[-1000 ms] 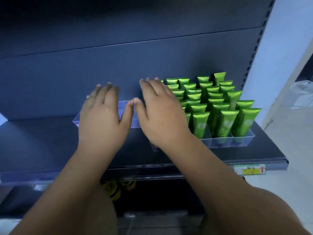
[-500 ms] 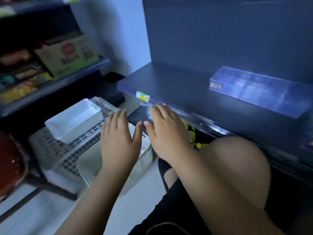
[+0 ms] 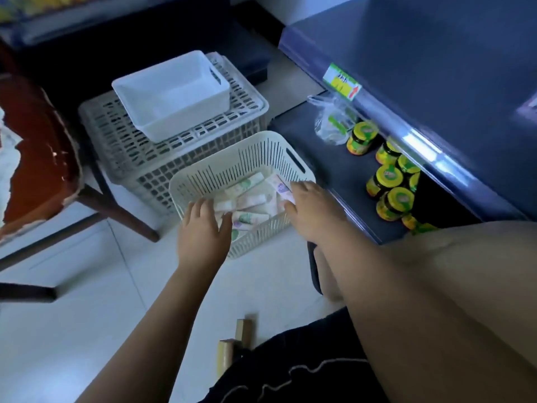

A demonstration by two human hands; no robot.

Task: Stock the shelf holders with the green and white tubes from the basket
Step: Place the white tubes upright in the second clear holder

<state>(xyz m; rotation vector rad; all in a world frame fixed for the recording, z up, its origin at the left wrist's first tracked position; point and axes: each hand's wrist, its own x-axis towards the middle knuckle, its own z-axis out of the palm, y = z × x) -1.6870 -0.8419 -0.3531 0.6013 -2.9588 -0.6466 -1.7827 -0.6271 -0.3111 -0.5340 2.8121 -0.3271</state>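
Left hand (image 3: 203,228) and right hand (image 3: 312,212), fingers spread, touch flat tubes (image 3: 247,186) in the slotted plastic basket (image 3: 209,173).

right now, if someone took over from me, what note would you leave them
Left hand: open, fingers spread over the tubes at the near-left side of the basket; no grip visible.
Right hand: at the right side of the basket, fingers on a tube; whether it grips cannot be told.
Tubes: a loose pile lying flat in the basket.
Done: cannot tell, as the holders are out of view.
Left: pick up tubes, carry them to the holders and stand them in, probably over several trips until the basket is empty.
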